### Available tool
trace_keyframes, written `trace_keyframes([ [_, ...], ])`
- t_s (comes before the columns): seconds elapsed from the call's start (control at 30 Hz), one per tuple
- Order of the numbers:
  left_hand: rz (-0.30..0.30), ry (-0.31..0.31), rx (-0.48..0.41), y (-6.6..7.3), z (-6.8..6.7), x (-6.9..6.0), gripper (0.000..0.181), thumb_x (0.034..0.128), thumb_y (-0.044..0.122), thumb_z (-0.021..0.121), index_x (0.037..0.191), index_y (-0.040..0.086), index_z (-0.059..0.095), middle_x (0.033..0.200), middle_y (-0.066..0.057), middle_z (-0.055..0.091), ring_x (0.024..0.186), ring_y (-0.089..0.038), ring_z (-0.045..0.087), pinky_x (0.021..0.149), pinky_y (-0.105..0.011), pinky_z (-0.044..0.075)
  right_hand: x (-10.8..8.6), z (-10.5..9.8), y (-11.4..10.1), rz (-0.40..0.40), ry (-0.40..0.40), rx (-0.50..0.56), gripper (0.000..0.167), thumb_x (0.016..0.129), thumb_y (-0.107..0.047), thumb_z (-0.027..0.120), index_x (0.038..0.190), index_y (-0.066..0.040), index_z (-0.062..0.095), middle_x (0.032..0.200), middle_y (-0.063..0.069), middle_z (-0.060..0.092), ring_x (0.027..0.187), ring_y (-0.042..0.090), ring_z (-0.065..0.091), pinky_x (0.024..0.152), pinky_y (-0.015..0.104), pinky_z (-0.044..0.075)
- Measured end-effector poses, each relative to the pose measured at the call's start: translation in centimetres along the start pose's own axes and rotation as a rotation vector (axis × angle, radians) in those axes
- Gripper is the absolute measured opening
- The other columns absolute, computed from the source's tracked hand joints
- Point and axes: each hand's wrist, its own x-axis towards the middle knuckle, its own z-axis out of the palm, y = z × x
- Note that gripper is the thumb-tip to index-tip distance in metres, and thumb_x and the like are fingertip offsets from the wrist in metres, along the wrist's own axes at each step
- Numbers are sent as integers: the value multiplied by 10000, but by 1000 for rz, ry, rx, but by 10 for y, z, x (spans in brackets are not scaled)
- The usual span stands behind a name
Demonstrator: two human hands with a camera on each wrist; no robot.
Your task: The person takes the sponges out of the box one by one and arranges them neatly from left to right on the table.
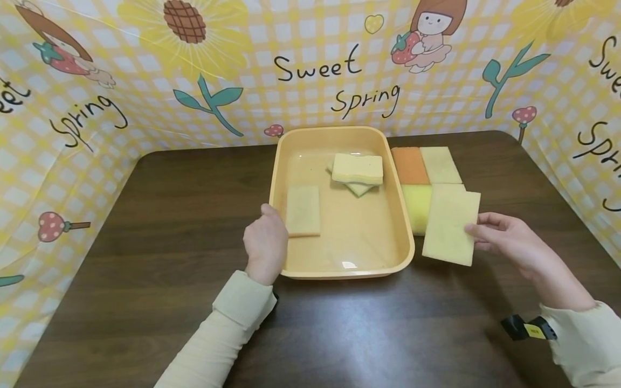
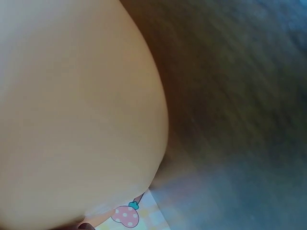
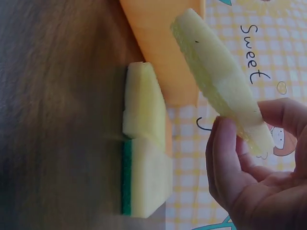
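My right hand [image 1: 509, 237] pinches a pale yellow sponge [image 1: 451, 229] by its right edge, thumb on top. In the right wrist view this sponge [image 3: 225, 76] is held above the table, between thumb and fingers. My left hand [image 1: 266, 242] grips the left rim of a yellow-orange plastic tray [image 1: 339, 272]; its fingertips are hidden. Inside the tray, one pale sponge [image 1: 303, 210] lies flat at the left. A thicker cream sponge [image 1: 357, 168] rests on another pale sponge [image 1: 360, 189] at the back right.
Right of the tray lie an orange sponge [image 1: 409, 165], a pale sponge [image 1: 441, 165] and a bright yellow sponge [image 1: 416, 209]. One sponge there has a green underside [image 3: 127, 177]. The dark wooden table [image 1: 160, 242] meets a printed cloth [image 1: 233, 48] at back and sides.
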Motion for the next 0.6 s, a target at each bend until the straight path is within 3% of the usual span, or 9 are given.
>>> trace_keyframes([
  [0.2,5,29,3,-1,-1,0,170,940,56,429,784,32,493,509,-109,591,494,-275,634,430,-362,479,1,5,5,-6,-63,-38,527,981,-223,479,1299,172,337,963,-114,616,816,-42,635,799,196,511],
  [0.23,7,36,5,-1,-1,0,176,945,60,428,784,32,494,507,-107,590,493,-273,633,429,-361,478,1,7,6,-4,-68,-45,534,979,-217,482,1301,182,332,983,-83,622,818,-40,635,751,153,511],
  [0.47,6,45,-8,0,-1,0,177,949,66,423,793,29,497,511,-114,593,498,-275,635,434,-366,480,2,15,9,17,-106,-65,576,968,-200,502,1318,221,323,1122,136,637,850,-28,632,775,180,529],
  [0.6,3,52,-11,0,-1,-1,185,953,72,428,785,31,494,506,-116,591,495,-277,635,431,-368,479,2,20,11,32,-118,-82,554,956,-209,526,1292,206,381,1129,144,649,865,-15,633,784,201,537],
])
